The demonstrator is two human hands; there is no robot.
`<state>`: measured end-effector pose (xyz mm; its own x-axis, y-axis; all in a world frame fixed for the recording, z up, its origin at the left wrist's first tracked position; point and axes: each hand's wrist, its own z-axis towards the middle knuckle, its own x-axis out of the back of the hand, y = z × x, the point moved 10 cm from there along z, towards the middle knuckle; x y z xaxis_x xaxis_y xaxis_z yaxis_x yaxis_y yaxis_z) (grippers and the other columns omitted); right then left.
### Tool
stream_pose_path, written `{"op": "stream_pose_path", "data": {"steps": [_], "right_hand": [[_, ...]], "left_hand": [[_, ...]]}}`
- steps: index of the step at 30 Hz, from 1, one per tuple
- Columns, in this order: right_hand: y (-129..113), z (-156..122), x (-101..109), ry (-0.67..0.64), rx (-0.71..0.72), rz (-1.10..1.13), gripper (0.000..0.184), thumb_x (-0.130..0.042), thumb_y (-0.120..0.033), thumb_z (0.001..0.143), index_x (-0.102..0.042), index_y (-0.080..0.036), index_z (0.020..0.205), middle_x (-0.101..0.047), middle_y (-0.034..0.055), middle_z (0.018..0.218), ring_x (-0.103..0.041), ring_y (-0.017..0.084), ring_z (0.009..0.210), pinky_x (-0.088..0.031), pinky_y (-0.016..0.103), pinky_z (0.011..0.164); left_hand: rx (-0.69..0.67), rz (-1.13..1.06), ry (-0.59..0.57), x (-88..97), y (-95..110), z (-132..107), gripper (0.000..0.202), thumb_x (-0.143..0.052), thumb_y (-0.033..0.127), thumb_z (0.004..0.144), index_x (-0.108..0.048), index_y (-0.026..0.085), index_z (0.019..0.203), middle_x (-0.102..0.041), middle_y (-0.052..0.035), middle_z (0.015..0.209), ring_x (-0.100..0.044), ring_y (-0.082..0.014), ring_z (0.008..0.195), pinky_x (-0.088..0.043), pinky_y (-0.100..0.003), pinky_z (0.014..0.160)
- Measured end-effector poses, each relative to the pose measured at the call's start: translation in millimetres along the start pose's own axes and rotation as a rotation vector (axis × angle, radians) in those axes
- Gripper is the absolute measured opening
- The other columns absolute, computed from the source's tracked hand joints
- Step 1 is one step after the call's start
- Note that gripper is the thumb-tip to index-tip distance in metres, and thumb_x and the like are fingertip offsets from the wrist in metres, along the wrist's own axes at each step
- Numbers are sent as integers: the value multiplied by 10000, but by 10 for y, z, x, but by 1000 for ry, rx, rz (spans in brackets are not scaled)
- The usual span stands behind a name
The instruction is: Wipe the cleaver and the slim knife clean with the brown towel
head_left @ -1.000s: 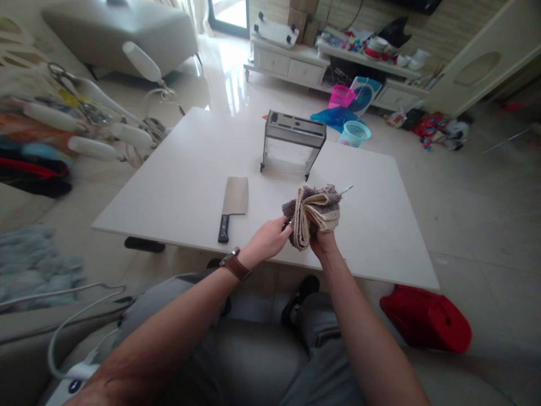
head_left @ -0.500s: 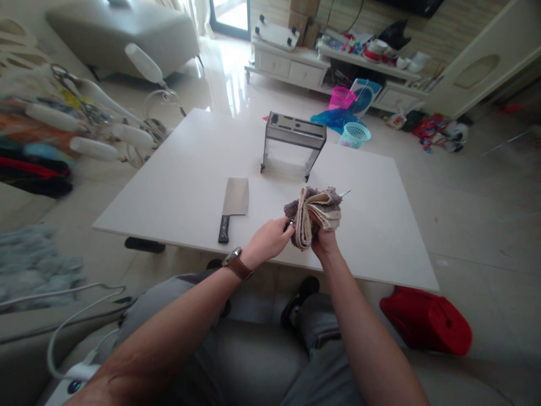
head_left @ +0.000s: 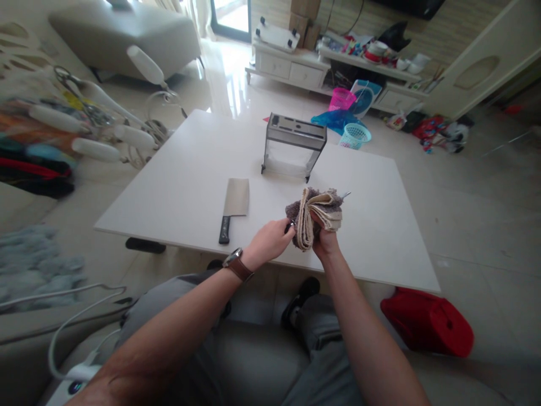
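Note:
My left hand [head_left: 274,238] is closed around the dark handle of a knife [head_left: 347,194], most of which the cloth hides. Only a narrow metal tip pokes out beyond the cloth on the right. A folded brown and beige cloth [head_left: 306,223] is bunched around the blade, gripped from below by my right hand [head_left: 326,242], its fingers partly covered. To the left, a cleaver [head_left: 237,197] with a black handle lies flat on the white table [head_left: 177,175]. Behind the cloth stands a knife block [head_left: 296,128] with a dark slotted top and see-through sides.
A red rolled item [head_left: 426,321] sits below the table's right front corner. Beyond the far edge are a light blue basket [head_left: 355,135], a pink basket [head_left: 341,99] and a blue plastic bag [head_left: 333,120]. A lamp with white shades [head_left: 95,149] stands at the left.
Almost nothing differs. Both hands keep their hold on the knife and cloth; the whole view has shifted very slightly.

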<state>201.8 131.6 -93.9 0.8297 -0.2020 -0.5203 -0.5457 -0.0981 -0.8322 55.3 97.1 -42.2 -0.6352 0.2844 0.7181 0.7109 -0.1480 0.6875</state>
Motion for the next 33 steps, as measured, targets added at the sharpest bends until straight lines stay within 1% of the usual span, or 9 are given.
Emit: {"op": "stream_pose_path", "data": {"steps": [3, 6, 10, 13, 16, 21, 24, 28, 33], "right_hand": [[16, 3, -7, -14, 1, -16, 356, -828, -240, 734, -685, -276, 1058, -794, -43, 1002, -771, 149, 852, -662, 324, 884], [40, 18, 30, -1, 5, -28, 319, -800, -221, 771, -685, -275, 1064, -789, -44, 1030, -771, 149, 880, -652, 339, 922], [79, 39, 95, 14, -4, -29, 243, -768, -224, 807, -698, -274, 1034, -794, -52, 991, -770, 141, 829, -662, 324, 880], [92, 42, 128, 22, -15, -2, 248, -773, -222, 800, -705, -270, 1034, -798, -47, 988, -768, 144, 800, -672, 335, 847], [57, 48, 140, 22, 17, 16, 244, -766, -196, 806, -708, -266, 1033, -800, -42, 990, -772, 144, 798, -674, 325, 830], [44, 66, 178, 63, 36, 28, 243, -762, -177, 800, -719, -257, 1025, -802, -40, 979, -774, 130, 797, -670, 269, 777], [37, 76, 197, 88, 53, 55, 278, -759, -176, 794, -714, -259, 1055, -804, -37, 991, -777, 134, 812, -671, 272, 770], [-50, 105, 220, 85, 105, 65, 257, -737, -185, 821, -703, -249, 1068, -805, -25, 1002, -780, 133, 842, -667, 283, 809], [-260, 153, 334, 109, 142, 102, 261, -753, -207, 800, -708, -289, 1043, -804, -63, 1004, -776, 129, 890, -661, 284, 857]], "left_hand": [[-2, 10, 2, -1, -12, -10, 298, -428, 364, 1024, -653, 185, 948, -758, -121, 980, -699, -254, 888, -439, -316, 724], [2, 11, 12, 16, -27, -20, 232, -490, 362, 1004, -642, 190, 1035, -761, -114, 1011, -708, -263, 926, -451, -314, 735], [7, 30, 2, 17, -26, -29, 216, -495, 360, 1013, -620, 204, 1095, -763, -109, 1038, -717, -283, 971, -464, -327, 763], [-9, 61, -8, 4, -3, -34, 212, -474, 348, 1030, -621, 214, 1103, -764, -108, 1061, -719, -287, 997, -471, -334, 787], [-15, 90, -10, 0, 5, -34, 211, -476, 341, 1034, -620, 224, 1135, -762, -106, 1097, -718, -286, 1014, -476, -336, 800], [-11, 138, -19, 1, -8, -29, 205, -474, 347, 1035, -631, 226, 1086, -761, -104, 1097, -716, -281, 999, -467, -335, 766], [-13, 152, -16, 15, -25, -27, 200, -481, 360, 1032, -633, 234, 1062, -760, -92, 1096, -711, -275, 994, -455, -331, 754], [-23, 160, 0, 57, -35, -21, 211, -484, 392, 1028, -635, 246, 1045, -761, -76, 1074, -700, -267, 989, -435, -326, 738], [10, 199, 2, 122, -73, -16, 220, -474, 386, 1025, -651, 258, 1057, -759, -65, 1067, -695, -250, 975, -416, -320, 722]]}}
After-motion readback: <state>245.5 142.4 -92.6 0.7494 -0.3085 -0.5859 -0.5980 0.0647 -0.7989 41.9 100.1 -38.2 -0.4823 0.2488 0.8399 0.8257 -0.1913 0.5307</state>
